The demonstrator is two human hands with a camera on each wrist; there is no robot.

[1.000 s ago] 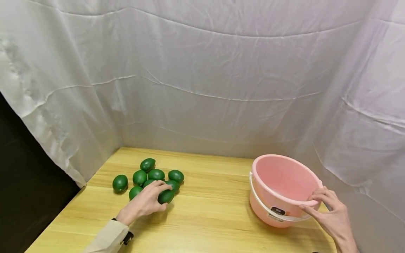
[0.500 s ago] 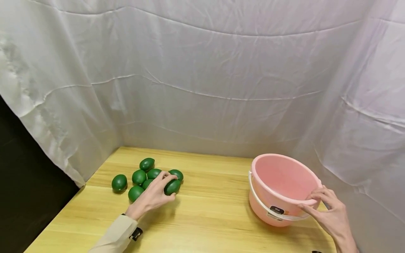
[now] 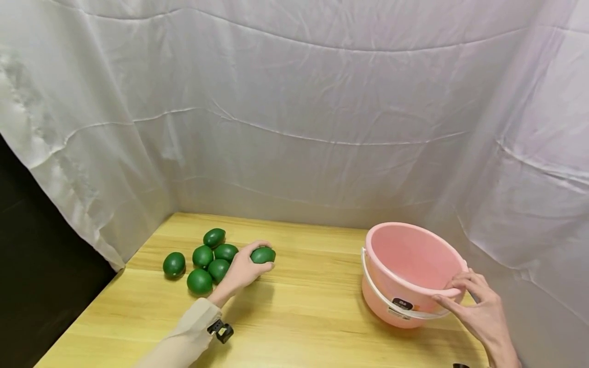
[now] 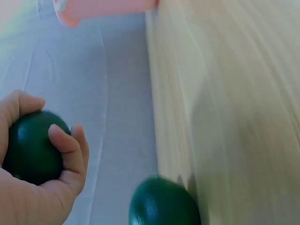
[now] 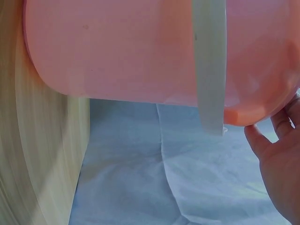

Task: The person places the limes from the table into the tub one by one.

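The held green fruit (image 3: pixel 263 255) is partly covered by the left hand (image 3: pixel 245 265) in the head view, and its underside is not visible there; the left wrist view shows it against the pale cloth (image 3: pixel 294 102). A second fruit (image 4: pixel 164 204) in that view is cut off by the lower border, and the bucket appears only as a blurred pink section at the top. In the head view, six loose fruits (image 3: pixel 200 281) lie on the left part of the wooden table (image 3: pixel 313 306), some partly overlapped. Text on the dark label (image 3: pixel 402 304) of the pink bucket (image 3: pixel 384 286) is illegible, and the front wall conceals part of the interior. The right wrist view crops the bucket, its white handle (image 5: pixel 209 65) and the right hand (image 3: pixel 483 312). The left forearm, in a beige sleeve (image 3: pixel 184 335) with a black strap (image 3: pixel 221 330), extends from the lower border; thumb and fingers are curled around the fruit, just beside the loose group. The right hand is raised at the near right rim of the bucket, pinching it: thumb outside, fingers reaching over inside; the right wrist view leaves the fingertips hidden.
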